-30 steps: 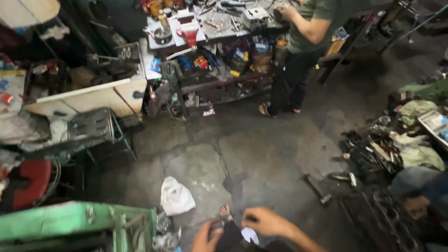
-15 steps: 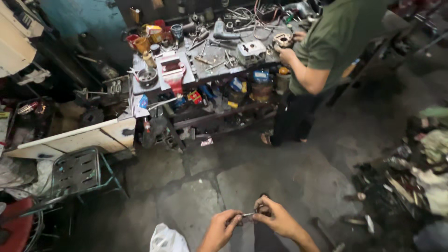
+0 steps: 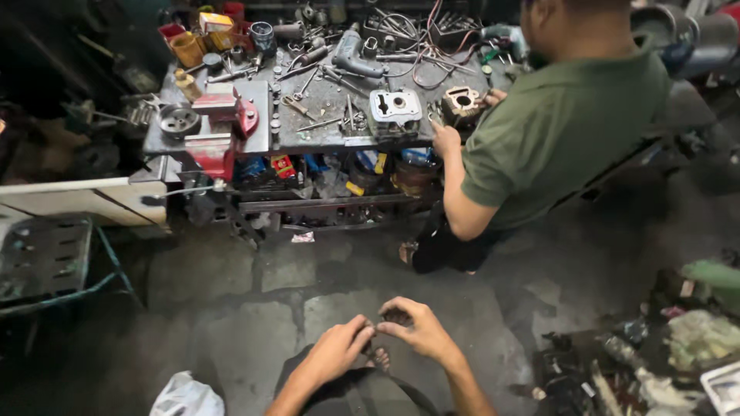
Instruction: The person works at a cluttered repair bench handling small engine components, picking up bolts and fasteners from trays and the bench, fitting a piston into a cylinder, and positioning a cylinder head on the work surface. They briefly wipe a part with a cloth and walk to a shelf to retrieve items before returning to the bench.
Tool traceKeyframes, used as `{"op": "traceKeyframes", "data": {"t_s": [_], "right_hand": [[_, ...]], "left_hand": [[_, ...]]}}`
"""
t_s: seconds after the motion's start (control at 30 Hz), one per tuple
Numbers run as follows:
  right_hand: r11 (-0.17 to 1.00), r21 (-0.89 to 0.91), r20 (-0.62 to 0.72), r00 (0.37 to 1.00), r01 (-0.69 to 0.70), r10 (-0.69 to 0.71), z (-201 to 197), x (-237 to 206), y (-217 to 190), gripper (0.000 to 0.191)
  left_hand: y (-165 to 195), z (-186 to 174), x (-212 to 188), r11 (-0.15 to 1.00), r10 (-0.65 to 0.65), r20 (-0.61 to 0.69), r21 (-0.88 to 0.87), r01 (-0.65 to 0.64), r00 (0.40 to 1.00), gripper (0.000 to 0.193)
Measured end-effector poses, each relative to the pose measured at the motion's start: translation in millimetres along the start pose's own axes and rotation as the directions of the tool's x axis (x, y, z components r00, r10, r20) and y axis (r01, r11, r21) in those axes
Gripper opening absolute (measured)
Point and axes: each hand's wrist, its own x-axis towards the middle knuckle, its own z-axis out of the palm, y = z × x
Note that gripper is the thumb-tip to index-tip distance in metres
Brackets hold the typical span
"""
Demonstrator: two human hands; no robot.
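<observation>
Low over the concrete floor (image 3: 231,285), left hand (image 3: 335,353) and right hand (image 3: 420,331) pinching a small dark part (image 3: 396,316)

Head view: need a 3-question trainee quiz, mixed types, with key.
1. True or false: the person's left hand and right hand meet at the fingertips around a small dark part.
2. Multiple choice: the red bench vise sits at which end of the metal workbench as seen here? A. left end B. right end C. middle
3. Fill in: the co-worker in the green shirt stands at the bench's ____ end, one hand on its edge.

Key: 1 true; 2 A; 3 right.
</observation>
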Motion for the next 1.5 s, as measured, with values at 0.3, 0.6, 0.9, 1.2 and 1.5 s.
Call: {"op": "traceKeyframes", "data": {"t_s": [0.3, 0.6, 0.9, 1.2, 1.5], "right_hand": [[0.905, 0.426, 0.041, 0.998, 0.017, -0.038, -38, 138, 7, 0.035], [0.837, 0.536, -0.241, 0.97, 0.113, 0.023, -54, 316, 27, 0.023], [0.897, 0.441, -0.45, 0.874, 0.036, 0.186, -144, 491, -1, 0.019], [0.865, 0.497, -0.581, 0.766, 0.068, 0.274, -231, 553, 41, 0.017], [0.86, 0.51, -0.574, 0.747, 0.005, 0.336, -305, 583, 88, 0.018]], "left_hand": [[-22, -19, 105, 0.916, -0.155, -0.203, -0.397, 0.063, 0.967, 0.026], [-62, -138, 270, 0.947, -0.088, -0.219, -0.322, 0.013, 0.972, 0.028], [-125, -314, 469, 0.896, 0.334, -0.509, 0.433, -0.099, 0.793, 0.031], [-178, -332, 564, 0.864, 0.038, -0.336, 0.485, 0.138, 0.941, 0.016], [-185, -325, 581, 0.871, 0.042, -0.384, 0.467, 0.155, 0.922, 0.017]]}}
